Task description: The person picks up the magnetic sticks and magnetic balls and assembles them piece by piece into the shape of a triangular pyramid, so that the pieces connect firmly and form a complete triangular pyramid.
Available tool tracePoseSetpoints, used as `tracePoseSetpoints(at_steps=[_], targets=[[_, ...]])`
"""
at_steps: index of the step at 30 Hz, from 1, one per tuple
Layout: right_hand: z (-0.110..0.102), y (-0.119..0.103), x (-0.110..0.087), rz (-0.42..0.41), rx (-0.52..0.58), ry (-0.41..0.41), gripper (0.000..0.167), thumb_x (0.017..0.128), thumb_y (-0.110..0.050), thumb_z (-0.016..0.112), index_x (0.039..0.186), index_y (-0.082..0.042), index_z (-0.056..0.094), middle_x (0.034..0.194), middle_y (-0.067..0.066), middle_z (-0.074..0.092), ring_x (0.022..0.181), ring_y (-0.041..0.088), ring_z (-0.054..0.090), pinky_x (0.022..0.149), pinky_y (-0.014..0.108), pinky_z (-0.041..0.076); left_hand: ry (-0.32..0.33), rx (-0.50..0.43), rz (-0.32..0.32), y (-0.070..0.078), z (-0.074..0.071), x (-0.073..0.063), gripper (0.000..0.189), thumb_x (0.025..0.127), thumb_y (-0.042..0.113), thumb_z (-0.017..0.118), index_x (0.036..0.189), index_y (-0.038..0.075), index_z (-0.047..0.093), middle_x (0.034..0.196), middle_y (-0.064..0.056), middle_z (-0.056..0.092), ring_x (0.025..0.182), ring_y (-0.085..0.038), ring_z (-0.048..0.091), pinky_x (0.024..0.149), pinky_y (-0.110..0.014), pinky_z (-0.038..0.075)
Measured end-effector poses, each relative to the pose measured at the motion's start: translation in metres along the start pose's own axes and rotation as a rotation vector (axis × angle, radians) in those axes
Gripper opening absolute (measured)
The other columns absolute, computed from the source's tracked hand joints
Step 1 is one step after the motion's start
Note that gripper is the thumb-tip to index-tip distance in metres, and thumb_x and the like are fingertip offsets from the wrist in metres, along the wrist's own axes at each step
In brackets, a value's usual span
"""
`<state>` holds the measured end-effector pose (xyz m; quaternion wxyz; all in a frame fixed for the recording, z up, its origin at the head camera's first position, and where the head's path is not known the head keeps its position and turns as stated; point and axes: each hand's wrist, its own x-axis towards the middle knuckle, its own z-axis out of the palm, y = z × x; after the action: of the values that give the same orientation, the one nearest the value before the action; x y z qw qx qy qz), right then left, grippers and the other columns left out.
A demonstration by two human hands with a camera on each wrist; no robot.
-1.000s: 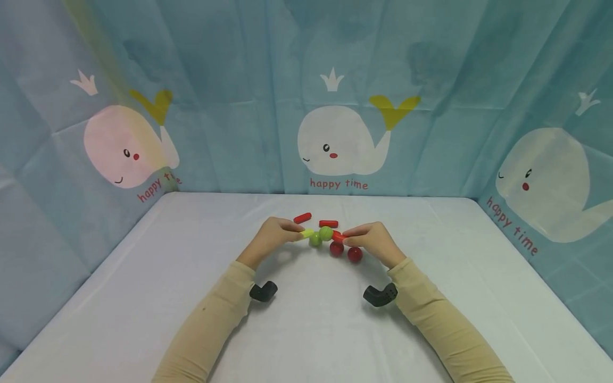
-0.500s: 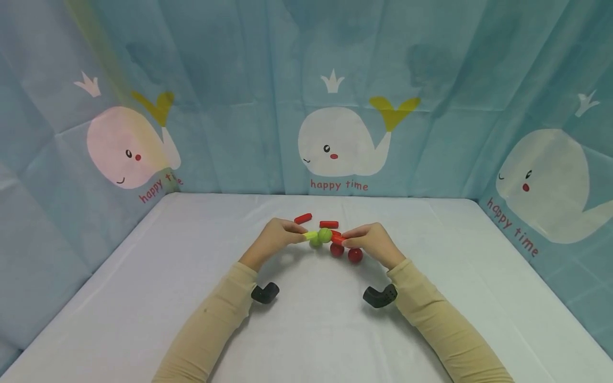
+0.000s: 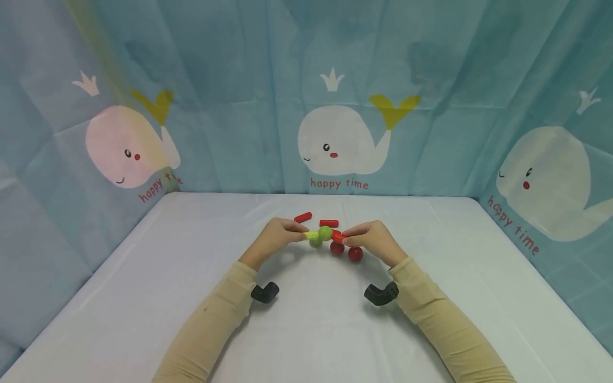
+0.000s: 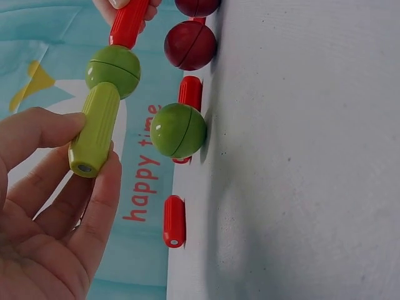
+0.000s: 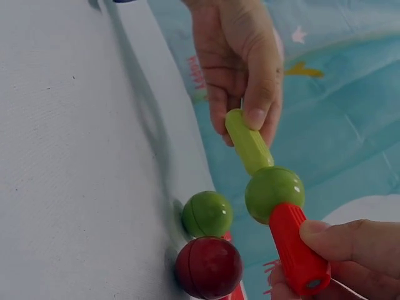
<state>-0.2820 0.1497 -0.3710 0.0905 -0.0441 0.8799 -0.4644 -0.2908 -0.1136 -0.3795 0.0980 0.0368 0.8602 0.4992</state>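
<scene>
From my remote seat I saw the left hand (image 3: 276, 236), thumb and fingers pinching a yellow stick (image 4: 94, 128). Farther back lay a loose red stick (image 3: 303, 217). The yellow stick's far end met the raised green ball (image 4: 114, 67), up between the hands above the white table (image 3: 306, 330); a lower green ball (image 4: 178, 130) rested on the table. Behind them lay another loose stick (image 3: 329, 223). On the raised ball's other side came the held red stick (image 5: 297, 244), pinched by the right hand (image 3: 375, 239), with a dark red ball (image 3: 337, 248) and a second red ball (image 3: 355, 254) on the table nearby. I judged that light, even pressure along one line would keep both joints seated; bending might have popped one apart. I could see no container in any view.
</scene>
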Motion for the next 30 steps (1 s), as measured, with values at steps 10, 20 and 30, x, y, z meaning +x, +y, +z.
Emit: tracePoseSetpoints(at_steps=[10,20,30], targets=[[-0.003,0.003,0.0,-0.012,0.067,-0.06,0.035,0.087,-0.03,0.073,0.117,-0.013,0.074,0.122,0.007,0.072,0.125,0.027,0.053,0.108,0.06,0.038,-0.007,-0.013,-0.013,0.001,-0.002,-0.001,0.021,0.087,0.03,0.075,0.107,0.023,0.077,0.119,0.001,0.071,0.122,-0.024,0.055,0.106,-0.049,0.046],[-0.002,0.004,-0.001,-0.029,0.08,-0.118,0.039,0.087,-0.031,0.074,0.121,-0.012,0.072,0.118,0.006,0.074,0.116,0.023,0.06,0.105,0.052,0.044,-0.059,-0.034,0.021,0.002,0.003,-0.002,0.019,0.088,0.025,0.075,0.106,0.02,0.078,0.111,0.002,0.073,0.113,-0.021,0.058,0.102,-0.044,0.048],[0.0,0.004,0.0,-0.026,0.089,-0.144,0.042,0.087,-0.039,0.074,0.124,-0.019,0.071,0.123,0.002,0.072,0.121,0.023,0.058,0.102,0.045,0.043,-0.087,-0.038,0.058,0.004,0.009,-0.003,0.019,0.088,0.024,0.074,0.105,0.017,0.078,0.113,0.001,0.074,0.109,-0.018,0.06,0.098,-0.039,0.051]])
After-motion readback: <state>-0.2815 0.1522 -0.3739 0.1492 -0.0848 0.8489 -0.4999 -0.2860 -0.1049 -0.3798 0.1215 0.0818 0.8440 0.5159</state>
